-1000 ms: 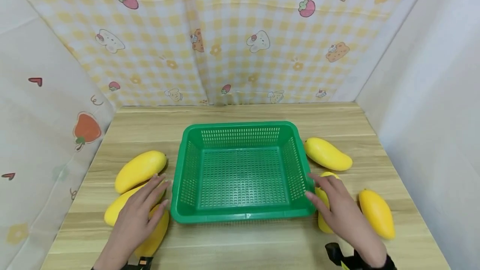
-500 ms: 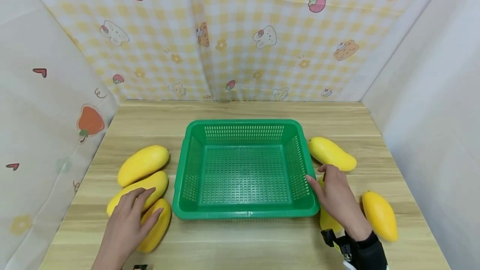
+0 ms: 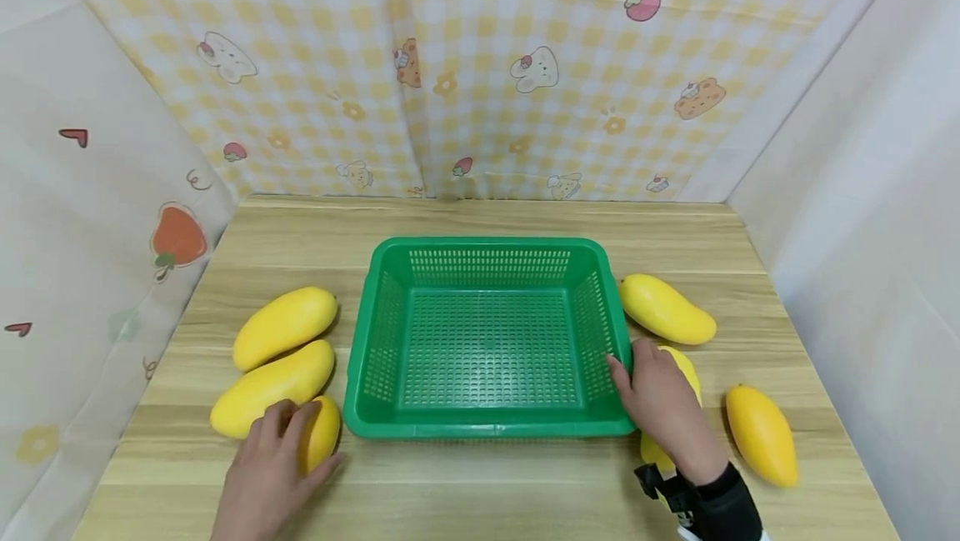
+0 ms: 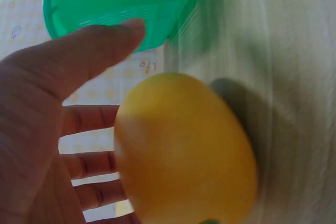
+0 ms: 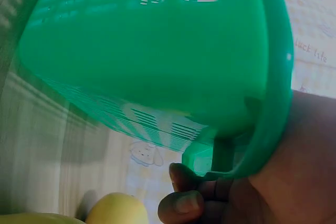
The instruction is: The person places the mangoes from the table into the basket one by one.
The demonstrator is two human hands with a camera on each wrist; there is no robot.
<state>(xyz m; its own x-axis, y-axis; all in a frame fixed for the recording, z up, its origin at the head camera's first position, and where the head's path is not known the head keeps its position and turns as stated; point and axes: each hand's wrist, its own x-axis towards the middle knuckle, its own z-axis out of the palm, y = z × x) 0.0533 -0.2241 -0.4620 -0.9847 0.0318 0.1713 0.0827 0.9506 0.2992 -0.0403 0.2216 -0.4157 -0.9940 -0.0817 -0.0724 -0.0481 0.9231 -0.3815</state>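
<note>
A green plastic basket (image 3: 491,429) with slotted walls stands in the middle of the wooden table. At its right side my right hand (image 3: 670,403) grips the rim, thumb over the inside edge; in the right wrist view curled fingers (image 5: 181,206) show beneath the rim. A yellow mango (image 3: 678,366) lies partly hidden under that hand. My left hand (image 3: 266,470) reaches over the nearest left mango (image 3: 324,433). In the left wrist view its fingers lie against the far side of this mango (image 4: 184,150), while the thumb (image 4: 105,48) stands apart from it.
Two more mangoes, one farther back (image 3: 285,328) and one nearer (image 3: 273,391), lie left of the basket. On the right are a back mango (image 3: 667,309) and a front one (image 3: 761,435). A patterned cloth (image 3: 465,66) hangs behind the table; white cloth flanks both sides.
My left hand has drawn back from the middle left mango toward the nearest one. The right hand has closed on the basket's right rim. The head view has shifted slightly; the basket stays in place.
</note>
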